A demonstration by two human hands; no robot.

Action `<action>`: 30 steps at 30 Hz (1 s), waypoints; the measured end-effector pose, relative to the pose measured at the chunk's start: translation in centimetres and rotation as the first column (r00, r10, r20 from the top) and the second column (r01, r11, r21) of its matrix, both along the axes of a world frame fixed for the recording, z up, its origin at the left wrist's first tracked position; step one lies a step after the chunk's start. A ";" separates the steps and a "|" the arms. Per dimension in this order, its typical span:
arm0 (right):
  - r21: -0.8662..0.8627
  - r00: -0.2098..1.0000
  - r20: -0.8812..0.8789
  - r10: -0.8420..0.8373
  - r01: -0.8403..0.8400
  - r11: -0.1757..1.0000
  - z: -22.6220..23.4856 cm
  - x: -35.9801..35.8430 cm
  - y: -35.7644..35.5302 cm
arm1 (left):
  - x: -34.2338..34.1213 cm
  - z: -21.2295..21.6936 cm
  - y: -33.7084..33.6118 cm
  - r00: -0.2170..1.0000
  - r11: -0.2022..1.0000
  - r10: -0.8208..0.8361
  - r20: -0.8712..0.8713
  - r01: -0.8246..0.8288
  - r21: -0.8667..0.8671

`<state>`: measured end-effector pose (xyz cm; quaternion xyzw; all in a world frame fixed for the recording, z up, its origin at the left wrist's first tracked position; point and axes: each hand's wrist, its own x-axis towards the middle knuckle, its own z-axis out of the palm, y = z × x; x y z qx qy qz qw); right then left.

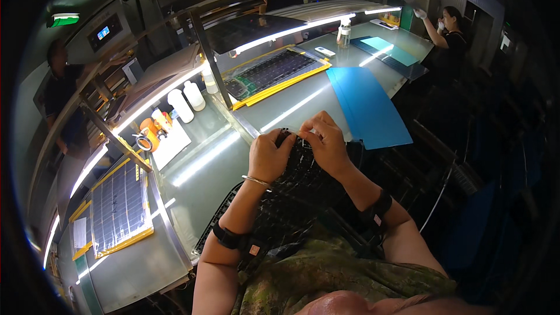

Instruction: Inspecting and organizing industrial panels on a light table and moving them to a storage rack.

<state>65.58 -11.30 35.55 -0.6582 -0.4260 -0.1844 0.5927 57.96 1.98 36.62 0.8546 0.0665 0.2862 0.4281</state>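
My left hand [269, 154] is closed, thumb and fingers gripping the top edge of a dark, glossy sheet [297, 181] with white streaks. The sheet hangs in front of my body, below my hands, and its kind I cannot make out. Close beside it, my right hand [326, 144] pinches something thin and pale at the same edge, too small to name. Both hands are raised over the near edge of the glass-topped table [210, 169]. Another dark piece with a patterned rim [219, 216] lies at the table edge by my left forearm.
Blue sheets [367, 105] lie right of my hands. Behind are a yellow-edged dark patterned panel [274, 73] and a metal post [210, 58]. White bottles [181, 105] and an orange tape roll [146, 140] stand left; a striped panel [121, 207] lies farther left. A person [449, 38] stands far right.
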 end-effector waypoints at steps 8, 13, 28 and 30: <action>-0.100 0.996 -0.007 0.086 -0.086 0.991 0.5 -0.1 -0.3 | 0.4 -0.5 0.2 0.983 0.968 0.182 0.034 -0.185 0.170; -0.102 0.956 -0.179 0.234 -0.255 0.962 1.1 0.9 -0.8 | 0.0 0.0 0.9 0.999 0.997 0.037 -0.028 -0.035 0.072; 0.265 0.990 -0.144 0.005 0.033 0.964 -2.3 2.6 2.2 | 1.6 -0.3 -2.1 0.996 0.937 0.083 -0.018 -0.072 0.343; 0.386 0.911 -0.376 0.167 -0.010 0.922 -2.5 2.9 2.5 | 1.8 -0.4 -2.0 0.996 0.934 0.079 -0.039 -0.060 0.351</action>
